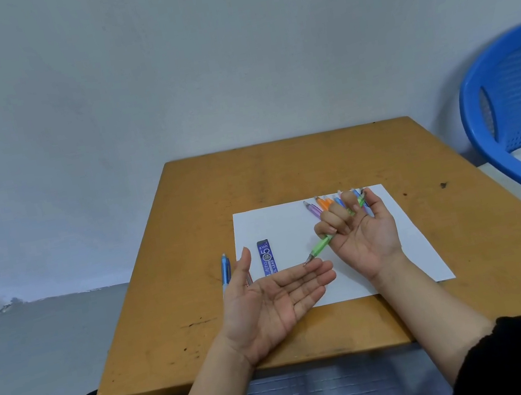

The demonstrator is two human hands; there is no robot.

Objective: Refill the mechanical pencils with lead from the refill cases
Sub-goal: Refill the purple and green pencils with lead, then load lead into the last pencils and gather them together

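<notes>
The right hand (361, 235) has its fingers curled round the green pencil (321, 245), up near the paper (277, 222)'s far edge. The left hand (271, 303) is just flat open, palm up. The refill case (266, 260) sits by the paper's left edge.

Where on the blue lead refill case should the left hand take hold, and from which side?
Probably pinch the lead refill case across its long edges near the middle, from above: it lies flat on the white paper, narrow, pointing away from the person. The left hand is open close to it; the right hand grips the green mechanical pencil.
</notes>
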